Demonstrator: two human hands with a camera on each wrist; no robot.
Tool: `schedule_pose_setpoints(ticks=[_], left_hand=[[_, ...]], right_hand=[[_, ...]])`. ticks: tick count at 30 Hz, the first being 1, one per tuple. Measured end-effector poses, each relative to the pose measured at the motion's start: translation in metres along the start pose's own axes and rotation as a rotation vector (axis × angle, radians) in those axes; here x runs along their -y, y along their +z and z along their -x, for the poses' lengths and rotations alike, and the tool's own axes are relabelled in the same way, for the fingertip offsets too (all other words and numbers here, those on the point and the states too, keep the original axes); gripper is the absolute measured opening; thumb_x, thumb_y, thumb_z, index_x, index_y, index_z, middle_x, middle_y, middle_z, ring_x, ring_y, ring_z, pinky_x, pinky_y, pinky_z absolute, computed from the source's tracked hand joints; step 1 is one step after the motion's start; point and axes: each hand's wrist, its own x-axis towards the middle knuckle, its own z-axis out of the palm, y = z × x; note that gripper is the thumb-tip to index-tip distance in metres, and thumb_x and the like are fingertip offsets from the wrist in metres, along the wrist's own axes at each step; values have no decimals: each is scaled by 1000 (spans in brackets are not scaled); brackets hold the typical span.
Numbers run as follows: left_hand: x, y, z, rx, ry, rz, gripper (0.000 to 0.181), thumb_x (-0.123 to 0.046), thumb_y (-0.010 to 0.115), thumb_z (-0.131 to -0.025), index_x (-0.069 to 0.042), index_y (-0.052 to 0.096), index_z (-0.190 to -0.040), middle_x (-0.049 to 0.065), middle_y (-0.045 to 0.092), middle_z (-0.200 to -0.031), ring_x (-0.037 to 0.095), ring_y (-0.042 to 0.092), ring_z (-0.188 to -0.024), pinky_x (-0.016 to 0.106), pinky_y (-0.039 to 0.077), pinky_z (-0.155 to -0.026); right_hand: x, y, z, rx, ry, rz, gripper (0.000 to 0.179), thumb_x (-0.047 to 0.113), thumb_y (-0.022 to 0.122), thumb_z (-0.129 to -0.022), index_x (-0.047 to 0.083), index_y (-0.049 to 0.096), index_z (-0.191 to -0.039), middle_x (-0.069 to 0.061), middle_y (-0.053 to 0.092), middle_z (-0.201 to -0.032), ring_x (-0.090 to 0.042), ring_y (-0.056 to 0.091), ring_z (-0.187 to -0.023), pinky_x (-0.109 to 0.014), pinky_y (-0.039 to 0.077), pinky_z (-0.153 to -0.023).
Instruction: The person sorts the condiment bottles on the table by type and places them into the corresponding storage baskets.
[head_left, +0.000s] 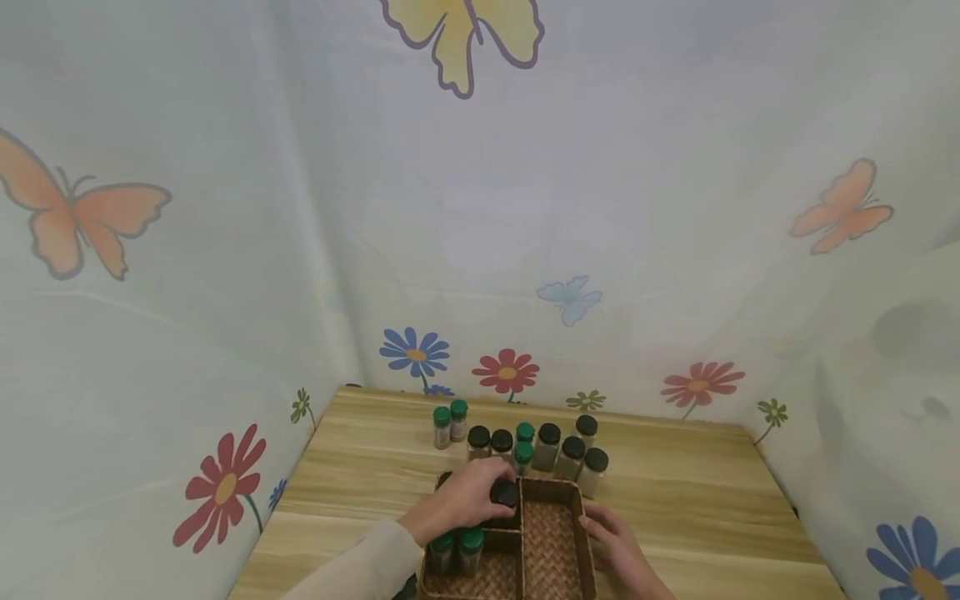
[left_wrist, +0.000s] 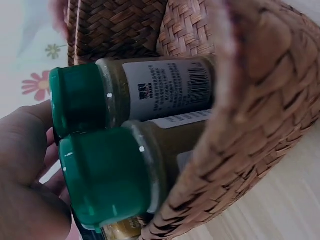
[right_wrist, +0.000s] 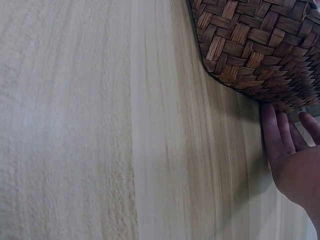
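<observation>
- Left hand [head_left: 474, 490] grips a black-capped jar [head_left: 505, 494] near its top — probably rigid, smooth, best held there.
- Right hand [head_left: 617, 540], unclenched, touches the basket [head_left: 557, 546] — likely light.

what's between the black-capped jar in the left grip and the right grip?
The woven divider, then the long right compartment with its floor bare, then the right basket wall. Shows in the head view.

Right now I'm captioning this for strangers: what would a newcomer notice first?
Probably the big orange butterfly on the left cloth. Next, the woven basket on the table: the right hand touches its right side, the left hand grips a black-capped jar. Two green caps dominate the left wrist view.
</observation>
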Motion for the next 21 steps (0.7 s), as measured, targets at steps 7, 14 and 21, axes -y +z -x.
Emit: schedule_pose_setpoints(ticks=[7, 14, 21], left_hand=[[3, 3, -2, -6, -6, -4, 44, -40, 87, -90, -20, 69, -125, -7, 69, -123, 8, 65, -112, 32, 57, -94], [4, 5, -4, -20, 20, -10, 45, -39, 87, -90, -19, 67, -125, -7, 68, -123, 8, 65, -113, 31, 56, -95], [1, 2, -2, 18, -7, 4, 44, -37, 88, -90, -20, 67, -125, -7, 68, -124, 9, 65, -115, 32, 56, -96]], right_hand=[[0, 0, 1, -17, -23, 9, 60, 36, 62, -108, -9, 50, -146, -28, 55, -144, -37, 55, -130, -62, 58, -91], [1, -2, -2, -15, -6, -13, 59, 36, 61, -108, -8, 51, -145, -26, 57, -141, -33, 57, -125, -60, 59, -89], [1, -3, -3, 32, 17, -43, 60, 35, 59, -109, -9, 47, -148, -26, 57, -143, -33, 58, -126, -59, 58, -93]])
